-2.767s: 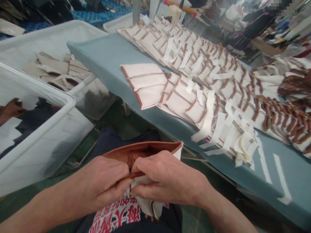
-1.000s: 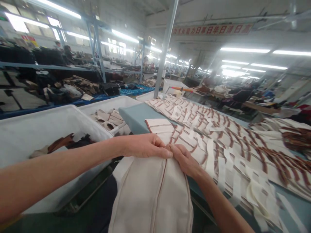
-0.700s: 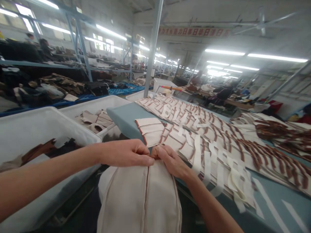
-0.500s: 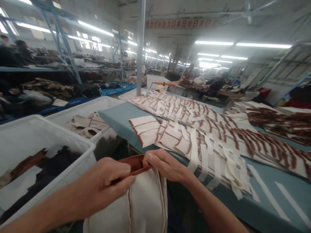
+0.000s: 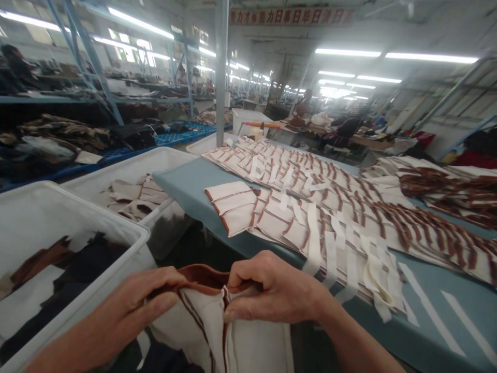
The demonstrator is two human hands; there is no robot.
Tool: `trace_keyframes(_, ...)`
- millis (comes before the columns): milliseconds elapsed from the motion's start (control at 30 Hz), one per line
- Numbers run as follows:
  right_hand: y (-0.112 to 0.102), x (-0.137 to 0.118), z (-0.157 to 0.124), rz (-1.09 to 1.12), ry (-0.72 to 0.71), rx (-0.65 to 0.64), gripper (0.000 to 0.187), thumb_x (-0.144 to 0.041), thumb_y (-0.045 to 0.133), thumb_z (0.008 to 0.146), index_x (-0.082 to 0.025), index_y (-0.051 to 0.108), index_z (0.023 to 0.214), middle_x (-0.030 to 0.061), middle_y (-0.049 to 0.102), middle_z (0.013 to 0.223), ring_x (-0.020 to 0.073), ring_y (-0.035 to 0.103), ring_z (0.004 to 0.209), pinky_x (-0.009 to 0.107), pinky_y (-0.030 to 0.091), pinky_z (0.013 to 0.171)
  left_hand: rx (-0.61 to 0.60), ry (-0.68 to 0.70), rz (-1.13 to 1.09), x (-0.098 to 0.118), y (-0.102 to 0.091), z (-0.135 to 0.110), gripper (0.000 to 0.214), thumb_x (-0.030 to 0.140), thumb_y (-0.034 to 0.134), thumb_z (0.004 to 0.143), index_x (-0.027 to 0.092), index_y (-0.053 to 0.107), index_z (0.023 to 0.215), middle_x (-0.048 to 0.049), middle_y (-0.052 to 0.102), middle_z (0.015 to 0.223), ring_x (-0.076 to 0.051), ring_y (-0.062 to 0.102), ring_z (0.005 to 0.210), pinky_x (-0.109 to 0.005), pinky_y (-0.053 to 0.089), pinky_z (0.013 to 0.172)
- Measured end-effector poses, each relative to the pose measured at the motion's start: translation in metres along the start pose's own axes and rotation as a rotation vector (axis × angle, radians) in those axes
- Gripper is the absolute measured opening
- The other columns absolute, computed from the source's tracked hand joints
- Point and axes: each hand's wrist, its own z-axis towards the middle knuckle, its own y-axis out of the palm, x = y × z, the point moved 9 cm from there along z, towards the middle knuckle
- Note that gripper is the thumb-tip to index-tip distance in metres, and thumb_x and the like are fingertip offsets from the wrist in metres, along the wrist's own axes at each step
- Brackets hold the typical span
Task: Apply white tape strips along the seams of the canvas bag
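Observation:
Both hands hold a cream fabric piece (image 5: 256, 342) with a brown inner side and brown-edged seams, in the lower middle of the view. My left hand (image 5: 145, 298) is closed on its upper left edge, thumb in front. With thumb and fingers, my right hand (image 5: 267, 287) pinches the top edge beside a seam. Between the hands the brown lining (image 5: 204, 273) shows at the gaping top. The piece's lower end runs out of view. Just beyond, many similar cream pieces (image 5: 275, 220) lie overlapped in rows on a blue-grey table (image 5: 182, 189).
White strips (image 5: 312, 233) lie across the rows and hang at the table's near edge. To the left stand a white bin (image 5: 143, 238) with dark and brown cloth and another bin (image 5: 174, 155) with cream pieces. A metal post (image 5: 221, 77) rises behind the table.
The fabric piece has been turned and its top spread, so a seam now faces me between the hands. My right hand has shifted its grip and sits lower; my left hand moved slightly left.

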Motion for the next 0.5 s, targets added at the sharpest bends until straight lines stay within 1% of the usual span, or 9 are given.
trace_keyframes(33, 0.001, -0.004, 0.003, 0.021, -0.009, -0.018, 0.047, -0.06, 0.082, 0.096, -0.022, 0.061, 0.079, -0.0109, 0.043, 0.062, 0.0088, 0.037, 0.057, 0.023, 0.03, 0.058, 0.002, 0.009, -0.046, 0.004, -0.001, 0.002, 0.034, 0.034, 0.05, 0.113, 0.028, 0.079, 0.131, -0.0044, 0.087, 0.125, -0.026, 0.081, 0.111, -0.029, 0.063, 0.097)
trace_keyframes(67, 0.002, -0.008, 0.006, 0.037, -0.022, -0.038, 0.047, -0.06, 0.082, 0.096, -0.022, 0.061, 0.08, -0.0107, 0.044, 0.063, 0.0089, 0.038, 0.058, 0.023, 0.032, 0.06, 0.0, 0.026, -0.091, 0.01, -0.003, 0.006, 0.037, 0.034, 0.05, 0.114, 0.03, 0.076, 0.139, -0.0052, 0.084, 0.137, -0.028, 0.078, 0.124, -0.031, 0.06, 0.107)
trace_keyframes(100, 0.003, -0.011, 0.01, 0.041, -0.037, -0.056, 0.047, -0.06, 0.082, 0.097, -0.022, 0.061, 0.08, -0.0103, 0.045, 0.064, 0.0092, 0.041, 0.059, 0.023, 0.033, 0.061, -0.031, 0.04, -0.136, 0.017, -0.001, 0.011, 0.037, 0.032, 0.048, 0.114, 0.03, 0.077, 0.136, -0.0045, 0.083, 0.137, -0.027, 0.075, 0.128, -0.031, 0.057, 0.112)
trace_keyframes(133, 0.004, -0.013, 0.014, 0.034, -0.052, -0.067, 0.046, -0.06, 0.08, 0.098, -0.022, 0.06, 0.08, -0.0096, 0.046, 0.066, 0.0096, 0.042, 0.061, 0.024, 0.034, 0.063, -0.064, 0.049, -0.181, 0.024, 0.001, 0.017, 0.037, 0.028, 0.046, 0.115, 0.03, 0.079, 0.13, -0.003, 0.084, 0.132, -0.024, 0.075, 0.126, -0.029, 0.055, 0.112)
trace_keyframes(200, 0.007, -0.015, 0.023, 0.003, -0.082, -0.087, 0.045, -0.056, 0.079, 0.1, -0.023, 0.057, 0.078, -0.0088, 0.047, 0.07, 0.0098, 0.043, 0.063, 0.024, 0.035, 0.065, -0.067, 0.078, -0.281, 0.034, -0.001, 0.03, 0.033, 0.026, 0.047, 0.113, 0.028, 0.079, 0.113, 0.0004, 0.084, 0.111, -0.018, 0.078, 0.106, -0.023, 0.056, 0.101)
trace_keyframes(267, 0.01, -0.014, 0.03, -0.011, -0.09, -0.106, 0.044, -0.052, 0.078, 0.1, -0.023, 0.055, 0.077, -0.0087, 0.047, 0.071, 0.0093, 0.042, 0.063, 0.024, 0.034, 0.064, -0.054, 0.074, -0.344, 0.037, -0.001, 0.04, 0.018, 0.029, 0.061, 0.106, 0.026, 0.078, 0.1, 0.0042, 0.082, 0.096, -0.015, 0.076, 0.091, -0.02, 0.054, 0.088)
trace_keyframes(333, 0.013, -0.009, 0.034, 0.003, -0.067, -0.122, 0.042, -0.049, 0.08, 0.099, -0.022, 0.055, 0.077, -0.0092, 0.047, 0.071, 0.0084, 0.041, 0.061, 0.024, 0.031, 0.062, -0.064, 0.028, -0.386, 0.032, 0.003, 0.045, 0.011, 0.03, 0.072, 0.099, 0.024, 0.077, 0.092, 0.0065, 0.079, 0.087, -0.013, 0.072, 0.082, -0.019, 0.049, 0.079)
trace_keyframes(400, 0.016, -0.003, 0.034, 0.01, -0.021, -0.124, 0.04, -0.046, 0.082, 0.095, -0.022, 0.056, 0.077, -0.0102, 0.045, 0.068, 0.0076, 0.038, 0.059, 0.024, 0.029, 0.059, -0.099, -0.033, -0.455, 0.027, 0.01, 0.046, 0.012, 0.028, 0.075, 0.096, 0.022, 0.074, 0.086, 0.0068, 0.075, 0.083, -0.012, 0.067, 0.076, -0.019, 0.046, 0.072)
trace_keyframes(500, 0.018, 0.005, 0.03, -0.025, 0.049, -0.104, 0.036, -0.041, 0.085, 0.091, -0.021, 0.059, 0.077, -0.0111, 0.042, 0.065, 0.0071, 0.035, 0.057, 0.023, 0.027, 0.057, -0.143, -0.073, -0.598, 0.027, 0.018, 0.045, 0.022, 0.029, 0.078, 0.094, 0.02, 0.067, 0.078, 0.0072, 0.067, 0.077, -0.01, 0.057, 0.068, -0.019, 0.042, 0.063)
